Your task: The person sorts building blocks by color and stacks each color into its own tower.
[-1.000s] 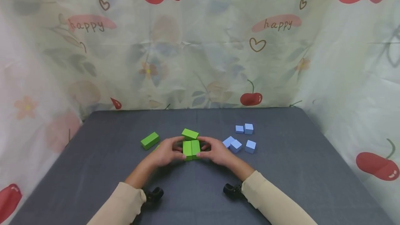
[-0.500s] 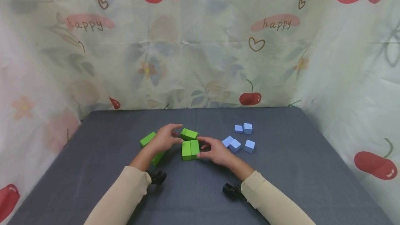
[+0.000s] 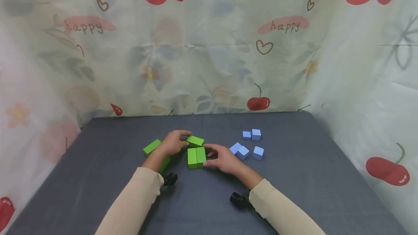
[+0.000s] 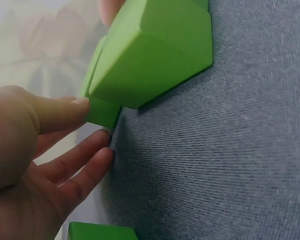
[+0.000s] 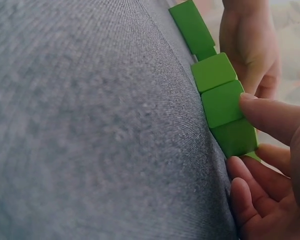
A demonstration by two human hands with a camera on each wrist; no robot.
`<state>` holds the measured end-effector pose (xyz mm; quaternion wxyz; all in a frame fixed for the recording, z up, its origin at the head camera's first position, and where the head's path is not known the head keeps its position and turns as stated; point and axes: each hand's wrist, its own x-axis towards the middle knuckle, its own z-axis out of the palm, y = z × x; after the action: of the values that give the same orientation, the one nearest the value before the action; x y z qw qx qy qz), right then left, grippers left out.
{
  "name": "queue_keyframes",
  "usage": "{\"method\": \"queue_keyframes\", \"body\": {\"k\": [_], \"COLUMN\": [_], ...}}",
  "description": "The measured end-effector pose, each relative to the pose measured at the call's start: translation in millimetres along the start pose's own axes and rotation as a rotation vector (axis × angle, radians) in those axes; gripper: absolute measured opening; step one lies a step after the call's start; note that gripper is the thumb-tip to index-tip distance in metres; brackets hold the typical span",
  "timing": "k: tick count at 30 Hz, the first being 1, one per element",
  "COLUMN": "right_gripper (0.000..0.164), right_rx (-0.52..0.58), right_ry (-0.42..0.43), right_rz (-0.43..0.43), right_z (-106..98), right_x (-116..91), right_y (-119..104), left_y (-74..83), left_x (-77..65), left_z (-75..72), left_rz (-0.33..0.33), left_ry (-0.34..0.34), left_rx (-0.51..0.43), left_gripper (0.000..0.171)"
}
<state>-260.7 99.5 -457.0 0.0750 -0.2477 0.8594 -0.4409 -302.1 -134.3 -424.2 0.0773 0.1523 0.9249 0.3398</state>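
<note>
Two green blocks lie side by side on the dark cloth, a left one [image 3: 192, 158] and a right one [image 3: 201, 157]. Just behind them is another green block [image 3: 195, 141], set at a slant. My left hand [image 3: 171, 143] has thumb and forefinger about the left end of this slanted block; in the left wrist view the thumb [image 4: 65, 111] meets its edge. My right hand [image 3: 224, 159] holds the right block of the pair between thumb and forefinger, at its near and far ends. Its other fingers [image 5: 247, 187] curl loosely beside the block, low by the cloth.
Two more green blocks, one farther out [image 3: 151, 147] and one nearer [image 3: 166, 163], lie partly behind my left forearm. Several pale blue blocks [image 3: 258, 153] are scattered to the right. A patterned curtain [image 3: 196, 64] hangs behind the table [image 3: 287, 184].
My left hand has left the paired blocks, moved away to the left and farther back, and come to the slanted block. My right hand has stayed at the pair.
</note>
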Motion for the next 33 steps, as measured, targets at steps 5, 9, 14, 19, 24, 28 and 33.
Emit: {"method": "queue_keyframes", "body": {"k": [5, 9, 14, 19, 24, 28, 33], "right_gripper": [0.061, 0.061, 0.062, 0.062, 0.061, 0.061, 0.062], "right_rx": [0.007, 0.009, -0.004, 0.000, 0.000, -0.004, 0.002], "right_ry": [0.002, -0.001, 0.003, 0.006, 0.012, 0.015, 0.014], "right_rz": [-0.005, 0.005, 0.025, 0.026, 0.025, 0.024, 0.033], "right_z": [0, 0, 0, 1, 2, 3, 2], "right_x": [-1, -1, -2, -1, -1, -1, -1], "right_y": [-1, -1, 0, 1, 2, 2, 0], "left_y": [-1.7, -4.1, -6.1, -9.7, -10.9, -9.1, -7.6], "left_x": [-0.2, -2.0, -4.0, -6.2, -11.9, -17.4, -24.7], "left_z": [1.7, 3.0, 3.8, 4.4, 2.5, -1.2, -4.7], "left_rz": [0.011, 0.016, 0.015, 0.001, -0.007, -0.003, 0.009], "left_ry": [0.042, 0.071, 0.069, 0.075, 0.118, 0.145, 0.164], "left_rx": [0.021, 0.006, 0.003, -0.007, -0.073, -0.109, -0.129], "left_gripper": [0.041, 0.041, 0.041, 0.037, 0.037, 0.039, 0.041]}}
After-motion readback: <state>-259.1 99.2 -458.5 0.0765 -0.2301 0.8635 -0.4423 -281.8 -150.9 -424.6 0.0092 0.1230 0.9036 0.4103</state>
